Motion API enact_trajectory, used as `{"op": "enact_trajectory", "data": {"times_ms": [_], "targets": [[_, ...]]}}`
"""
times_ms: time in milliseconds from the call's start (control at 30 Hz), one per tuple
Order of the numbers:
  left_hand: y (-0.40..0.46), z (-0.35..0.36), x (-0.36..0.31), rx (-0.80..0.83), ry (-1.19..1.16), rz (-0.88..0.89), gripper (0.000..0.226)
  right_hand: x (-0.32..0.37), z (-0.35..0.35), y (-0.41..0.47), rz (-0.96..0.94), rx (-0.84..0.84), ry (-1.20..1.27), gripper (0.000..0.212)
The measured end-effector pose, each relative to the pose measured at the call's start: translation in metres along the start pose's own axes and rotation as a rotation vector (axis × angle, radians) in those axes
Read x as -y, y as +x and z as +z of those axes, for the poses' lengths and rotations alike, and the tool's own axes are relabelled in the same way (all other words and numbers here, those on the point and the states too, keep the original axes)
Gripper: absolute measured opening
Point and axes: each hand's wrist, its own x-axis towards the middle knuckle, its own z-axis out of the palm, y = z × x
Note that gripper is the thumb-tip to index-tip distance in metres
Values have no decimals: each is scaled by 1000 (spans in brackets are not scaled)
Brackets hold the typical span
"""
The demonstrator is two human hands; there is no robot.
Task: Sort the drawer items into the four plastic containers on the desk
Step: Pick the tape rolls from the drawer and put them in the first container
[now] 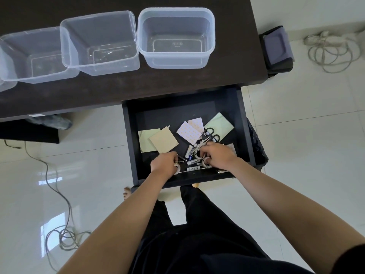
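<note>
The dark drawer [130,139] stands pulled out under the desk. Inside lie sticky note pads [164,140], pill blister sheets [190,131], black-handled scissors [211,135], several batteries [192,162] and tape rolls [197,154]. My left hand [164,163] is in the drawer's front left, fingers closed on a tape roll [177,168]. My right hand [216,155] reaches over the tape rolls at the front right, fingers curled on one [206,162]. Clear plastic containers [175,38], [99,43], [34,56] stand in a row on the desk, with nothing in them; a fourth [6,84] shows only partly at the left edge.
The dark desk [177,82] spans the top. A dark bin [276,48] stands off the desk's right end. Cables lie coiled on the tiled floor at the top right [331,52] and bottom left [63,236]. My legs in black trousers stand before the drawer.
</note>
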Motion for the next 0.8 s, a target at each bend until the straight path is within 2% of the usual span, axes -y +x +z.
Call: {"op": "enact_trajectory", "data": {"times_ms": [133,267,400,533,633,800], "targets": [[3,3,-1,-6,119,23,29,0,1,0,5,-8,11,22],[8,3,1,-12,148,39,20,-1,1,0,18,-5,11,22],[9,2,5,-41,164,91,21,-1,1,1,24,-3,5,22],[5,1,5,-146,72,165,25,1,0,0,31,-4,17,21],[1,-2,3,-160,13,193,26,2,-2,-2,29,-7,30,20],[-12,-14,-3,-154,-269,157,23,7,-6,-11,37,-70,162,18]]}}
